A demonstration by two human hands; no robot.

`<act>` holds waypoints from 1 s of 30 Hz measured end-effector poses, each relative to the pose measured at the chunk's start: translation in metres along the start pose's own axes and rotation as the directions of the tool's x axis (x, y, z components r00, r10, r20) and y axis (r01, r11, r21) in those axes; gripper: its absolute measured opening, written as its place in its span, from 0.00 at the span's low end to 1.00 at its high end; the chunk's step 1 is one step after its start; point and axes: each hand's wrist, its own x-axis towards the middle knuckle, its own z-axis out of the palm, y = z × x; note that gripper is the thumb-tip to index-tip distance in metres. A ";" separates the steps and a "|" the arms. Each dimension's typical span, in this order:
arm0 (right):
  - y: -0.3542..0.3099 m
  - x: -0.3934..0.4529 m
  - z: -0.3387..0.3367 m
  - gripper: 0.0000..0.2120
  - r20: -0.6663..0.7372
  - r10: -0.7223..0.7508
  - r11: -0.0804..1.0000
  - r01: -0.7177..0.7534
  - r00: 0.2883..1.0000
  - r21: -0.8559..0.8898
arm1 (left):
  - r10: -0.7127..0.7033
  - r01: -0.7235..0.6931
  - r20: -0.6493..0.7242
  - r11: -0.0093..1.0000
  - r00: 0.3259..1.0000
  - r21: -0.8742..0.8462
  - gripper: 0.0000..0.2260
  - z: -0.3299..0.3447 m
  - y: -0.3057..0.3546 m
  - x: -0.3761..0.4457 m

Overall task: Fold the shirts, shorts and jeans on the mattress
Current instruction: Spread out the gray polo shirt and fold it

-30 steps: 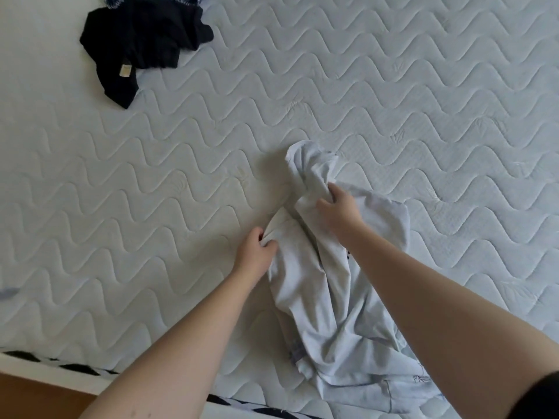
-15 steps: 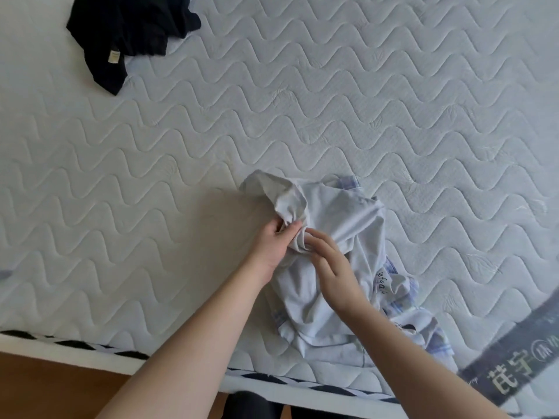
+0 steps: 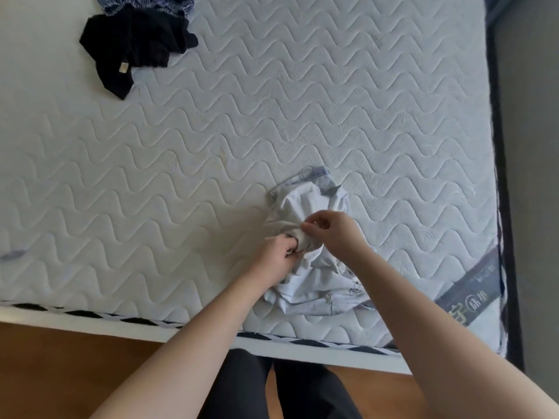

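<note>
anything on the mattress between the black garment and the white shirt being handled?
No. Head view shows only bare quilted white mattress between the crumpled black garment and the crumpled white shirt.

Mattress point(image 3: 272, 116): white shirt point(image 3: 311, 285), black garment point(image 3: 136, 46)

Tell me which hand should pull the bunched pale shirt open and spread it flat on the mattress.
Probably the right hand. It pinches a fold on top of the pale shirt, with bare mattress beyond it to draw the cloth across. The left hand grips the bunch lower down, suiting it to anchor.
</note>
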 end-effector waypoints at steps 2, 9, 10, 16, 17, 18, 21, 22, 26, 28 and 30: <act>0.005 -0.009 -0.006 0.04 0.001 -0.029 0.997 0.029 1.000 -0.064 | 0.024 -0.024 0.005 1.000 1.000 -0.010 0.17 -0.003 0.005 -0.008; 0.023 -0.058 -0.034 0.17 -0.136 0.000 0.988 -0.021 0.991 -0.156 | -0.293 0.283 -0.033 0.942 0.956 -0.180 0.15 -0.028 0.008 -0.050; 0.025 -0.065 -0.040 0.14 -0.153 0.015 0.979 -0.046 0.988 -0.199 | -0.350 0.339 -0.050 0.927 0.935 -0.157 0.19 -0.032 0.005 -0.056; 0.033 -0.110 -0.064 0.04 -0.270 0.089 0.968 -0.147 0.959 -0.201 | -0.549 0.556 -0.106 0.830 0.829 0.042 0.02 -0.053 -0.011 -0.094; 0.034 -0.117 -0.066 0.03 -0.288 0.103 0.967 -0.163 0.952 -0.195 | -0.564 0.574 -0.124 0.817 0.816 0.061 0.06 -0.056 -0.013 -0.099; 0.036 -0.124 -0.067 0.02 -0.301 0.119 0.967 -0.180 0.946 -0.181 | -0.581 0.593 -0.136 0.801 0.803 0.081 0.09 -0.059 -0.014 -0.104; 0.045 -0.144 -0.071 0.04 -0.327 0.170 0.969 -0.218 0.930 -0.115 | -0.621 0.644 -0.176 0.752 0.764 0.140 0.11 -0.065 -0.016 -0.117; 0.048 -0.150 -0.072 0.05 -0.337 0.179 0.970 -0.223 0.924 -0.097 | -0.613 0.640 -0.193 0.752 0.767 0.157 0.11 -0.067 -0.017 -0.122; 0.057 -0.174 -0.076 0.05 -0.372 0.243 0.964 -0.265 0.896 -0.009 | -0.539 0.582 -0.240 0.796 0.807 0.168 0.11 -0.072 -0.020 -0.144; 0.061 -0.181 -0.078 0.07 -0.392 0.258 0.962 -0.273 0.883 0.019 | -0.521 0.560 -0.228 0.811 0.822 0.167 0.12 -0.076 -0.019 -0.148; 0.066 -0.192 -0.077 0.11 -0.391 0.264 0.963 -0.263 0.882 0.057 | -0.505 0.536 -0.212 0.834 0.837 0.129 0.15 -0.076 -0.016 -0.154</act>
